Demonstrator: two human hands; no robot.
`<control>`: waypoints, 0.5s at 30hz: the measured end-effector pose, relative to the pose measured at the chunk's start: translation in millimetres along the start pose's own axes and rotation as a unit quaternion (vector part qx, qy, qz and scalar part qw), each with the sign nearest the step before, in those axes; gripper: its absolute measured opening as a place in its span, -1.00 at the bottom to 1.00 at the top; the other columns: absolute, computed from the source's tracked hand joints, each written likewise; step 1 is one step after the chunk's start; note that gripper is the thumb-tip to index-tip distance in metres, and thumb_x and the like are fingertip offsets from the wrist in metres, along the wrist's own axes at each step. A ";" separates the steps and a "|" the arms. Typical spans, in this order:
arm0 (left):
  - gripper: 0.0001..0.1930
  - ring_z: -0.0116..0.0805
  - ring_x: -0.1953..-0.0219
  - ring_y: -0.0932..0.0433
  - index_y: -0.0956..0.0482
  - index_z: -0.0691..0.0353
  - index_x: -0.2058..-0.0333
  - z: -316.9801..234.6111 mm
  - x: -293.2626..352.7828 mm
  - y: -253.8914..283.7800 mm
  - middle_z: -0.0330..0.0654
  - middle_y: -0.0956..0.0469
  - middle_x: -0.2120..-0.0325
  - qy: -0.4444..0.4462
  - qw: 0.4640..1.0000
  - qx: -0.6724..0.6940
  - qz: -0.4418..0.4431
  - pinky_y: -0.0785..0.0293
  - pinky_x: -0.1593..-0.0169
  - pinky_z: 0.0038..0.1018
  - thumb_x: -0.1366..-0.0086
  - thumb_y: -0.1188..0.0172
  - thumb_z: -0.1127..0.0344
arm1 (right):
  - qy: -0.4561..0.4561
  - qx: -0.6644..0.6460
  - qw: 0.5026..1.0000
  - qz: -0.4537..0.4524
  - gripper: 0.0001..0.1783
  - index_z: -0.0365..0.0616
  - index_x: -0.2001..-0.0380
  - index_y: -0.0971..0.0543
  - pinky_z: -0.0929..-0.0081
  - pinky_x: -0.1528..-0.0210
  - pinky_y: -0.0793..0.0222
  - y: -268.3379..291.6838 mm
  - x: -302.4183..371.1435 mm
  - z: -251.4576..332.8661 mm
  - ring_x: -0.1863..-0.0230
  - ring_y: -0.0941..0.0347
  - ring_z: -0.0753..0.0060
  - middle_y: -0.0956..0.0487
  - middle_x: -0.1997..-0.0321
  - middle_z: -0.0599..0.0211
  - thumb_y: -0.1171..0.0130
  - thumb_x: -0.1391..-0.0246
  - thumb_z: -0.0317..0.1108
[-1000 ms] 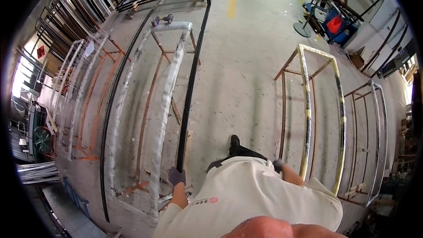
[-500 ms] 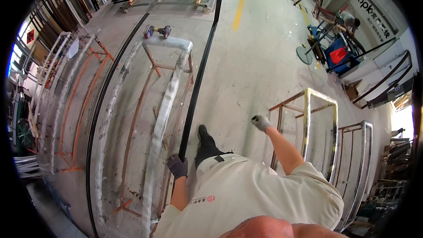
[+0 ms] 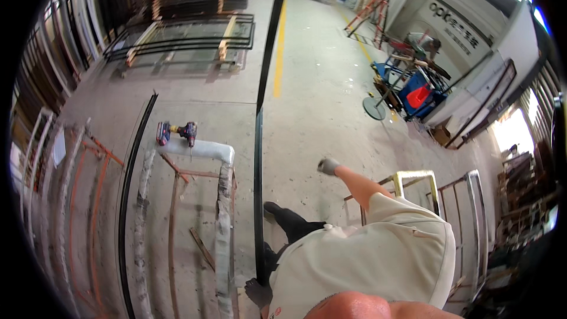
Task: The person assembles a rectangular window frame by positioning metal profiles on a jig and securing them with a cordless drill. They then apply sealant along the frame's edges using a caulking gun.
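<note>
One long black bar (image 3: pixel 258 195), gripped near its end

Left hand (image 3: pixel 258 292) clamps the bar; right hand (image 3: pixel 328 166) is well apart, finger closure unclear. Bar runs beside a white-padded trestle (image 3: pixel 224 218). Likely stiff and awkwardly long; mid-length grip probably balances it better. Blue bin (image 3: pixel 407 93) shows a red object (image 3: pixel 419 97) on top; deeper contents are hidden.

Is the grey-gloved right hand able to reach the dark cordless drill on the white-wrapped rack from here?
Probably not without moving closer: the right hand looks well short of the drill, and the long, straight black bar in the left hand runs between them.
</note>
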State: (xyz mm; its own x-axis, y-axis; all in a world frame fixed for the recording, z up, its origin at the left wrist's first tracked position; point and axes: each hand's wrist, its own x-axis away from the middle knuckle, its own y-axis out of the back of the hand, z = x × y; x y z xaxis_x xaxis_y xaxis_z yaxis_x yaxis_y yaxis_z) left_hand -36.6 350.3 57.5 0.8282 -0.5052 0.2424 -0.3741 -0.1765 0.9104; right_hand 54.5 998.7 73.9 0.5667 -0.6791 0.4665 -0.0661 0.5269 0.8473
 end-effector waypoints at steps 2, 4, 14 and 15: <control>-0.54 0.04 0.13 -0.52 -0.52 0.24 0.28 -14.2 2.0 10.5 -0.01 -0.49 0.30 0.020 1.000 0.008 0.019 -0.46 0.09 -0.09 -0.05 -0.37 -0.03 | -0.027 -0.022 0.998 -0.049 -0.44 -0.06 -0.05 -0.58 0.16 -0.04 -0.50 50.6 -72.8 26.9 0.02 -0.59 0.04 -0.67 0.03 0.16 -0.34 -0.08 0.05; -0.57 0.08 0.18 -0.55 -0.56 0.30 0.27 -17.8 3.0 3.3 0.03 -0.53 0.31 0.093 0.995 -0.016 0.044 -0.48 0.07 -0.06 -0.15 -0.30 -0.01 | -0.007 -0.093 0.993 -0.073 -0.19 -0.05 -0.25 -0.40 0.15 -0.11 -0.49 106.3 -142.8 68.9 -0.08 -0.56 0.05 -0.61 -0.08 0.03 -0.41 -0.02 0.10; -0.53 0.17 0.03 -0.56 -0.61 0.28 0.09 0.0 -18.5 -103.7 0.14 -0.58 0.07 0.121 0.985 -0.124 -0.017 -0.47 -0.08 -0.02 -0.27 -0.19 -0.03 | 0.222 -0.175 0.924 -0.258 -0.06 -0.16 -0.25 -0.37 0.24 -0.18 -0.45 225.3 -441.1 164.6 -0.15 -0.46 0.20 -0.52 -0.16 0.12 -0.57 0.15 -0.02; -0.53 0.18 0.02 -0.56 -0.61 0.28 0.07 17.0 -41.0 -120.6 0.15 -0.58 0.05 0.056 0.993 -0.099 -0.016 -0.47 -0.09 -0.02 -0.28 -0.17 -0.03 | 0.221 -0.177 0.926 -0.249 -0.31 -0.07 -0.11 -0.49 0.32 -0.01 -0.51 271.7 -468.5 67.1 0.03 -0.49 0.34 -0.59 0.03 0.33 -0.53 0.07 -0.14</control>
State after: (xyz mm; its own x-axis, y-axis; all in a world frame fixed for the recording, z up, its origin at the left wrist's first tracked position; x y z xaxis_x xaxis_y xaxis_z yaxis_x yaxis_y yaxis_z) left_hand -32.5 378.0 -67.9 0.8834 -0.4036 0.2382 -0.2673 -0.0163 0.9635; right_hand -284.1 1425.7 102.5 0.7405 -0.6490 -0.1745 0.5224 0.3925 0.7570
